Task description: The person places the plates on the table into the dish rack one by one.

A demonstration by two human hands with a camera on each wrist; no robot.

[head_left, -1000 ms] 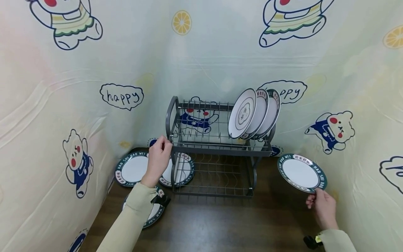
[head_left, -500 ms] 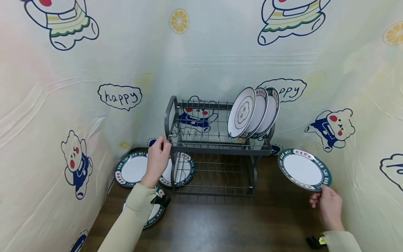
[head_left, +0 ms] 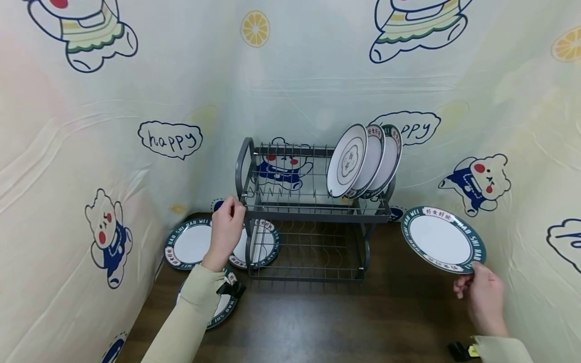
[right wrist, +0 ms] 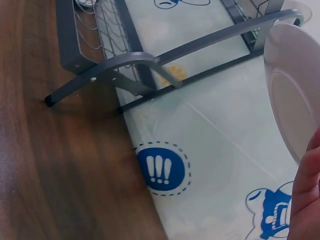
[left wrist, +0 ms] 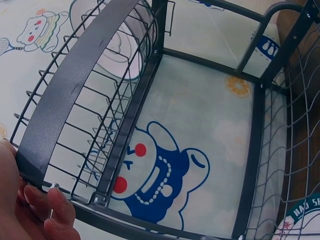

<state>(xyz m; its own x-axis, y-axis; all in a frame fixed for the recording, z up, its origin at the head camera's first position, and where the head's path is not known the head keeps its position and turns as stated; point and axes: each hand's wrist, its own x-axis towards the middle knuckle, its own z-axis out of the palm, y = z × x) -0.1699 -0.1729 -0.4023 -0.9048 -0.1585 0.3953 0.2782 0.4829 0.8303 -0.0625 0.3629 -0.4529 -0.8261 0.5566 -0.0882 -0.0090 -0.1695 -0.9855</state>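
A dark grey two-tier dish rack point(head_left: 317, 218) stands at the back of the table. My left hand point(head_left: 227, 222) grips its left front corner at the upper tier; the left wrist view shows the curled fingers point(left wrist: 60, 205) at the frame. At the right, my right hand point(head_left: 485, 297) pinches the near edge of a white plate point(head_left: 440, 239) with a green lettered rim, held in the air apart from the rack. From the right wrist, the plate's pale underside point(right wrist: 295, 90) shows. Several plates point(head_left: 347, 161) stand tilted in the upper tier's right end.
More green-rimmed plates lie at the left: one plate point(head_left: 192, 244) by the wall, another plate point(head_left: 263, 244) partly behind the rack's left side, and a third plate point(head_left: 222, 307) mostly under my left forearm. A printed cloth point(head_left: 290, 65) hangs around the brown table point(head_left: 317, 322).
My right hand has moved right with the plate, which has risen and looks larger. My left hand keeps its grip on the rack. The view has shifted slightly.
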